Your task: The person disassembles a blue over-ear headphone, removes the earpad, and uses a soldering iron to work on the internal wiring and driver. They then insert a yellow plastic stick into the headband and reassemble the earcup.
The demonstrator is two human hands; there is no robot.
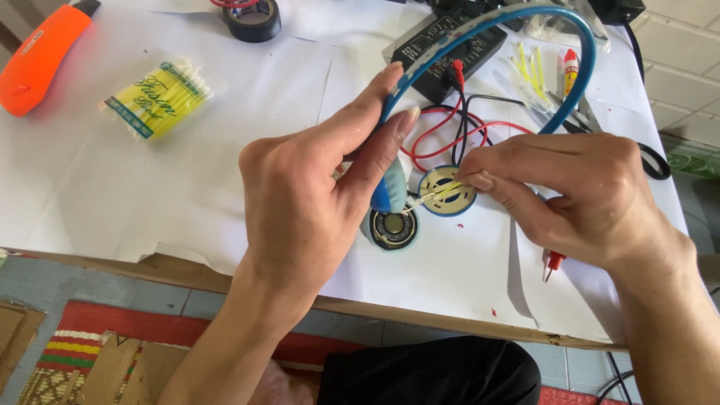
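Pinching a thin pale cotton swab [442, 191] between thumb and forefinger, the right hand [577, 199] keeps its grip narrow and closed on the stick, whose tip rests across a round blue-rimmed speaker plate [448, 191] with slotted openings. Just left of that grip, the left hand [315, 199] closes its own grip on the blue headband [517, 34] of a pair of headphones, forefinger laid along the band and thumb pressed beneath it, near the blue ear cup [391, 196]. Below the thumb lies a round speaker driver [393, 227] with a dark ring and metal centre, touching the cup. Behind both grips, red and black wires [457, 127] loop over the white paper-covered desk [112, 195] toward a black box-shaped device [450, 52]. Beyond the right hand lie loose yellow sticks [531, 71], a small glue tube [571, 71] and a red probe tip [553, 262] close to the wrist. Far left of the left hand sit a packet of yellow cotton swabs [159, 97], an orange utility knife [41, 56] and a roll of black tape [253, 19].
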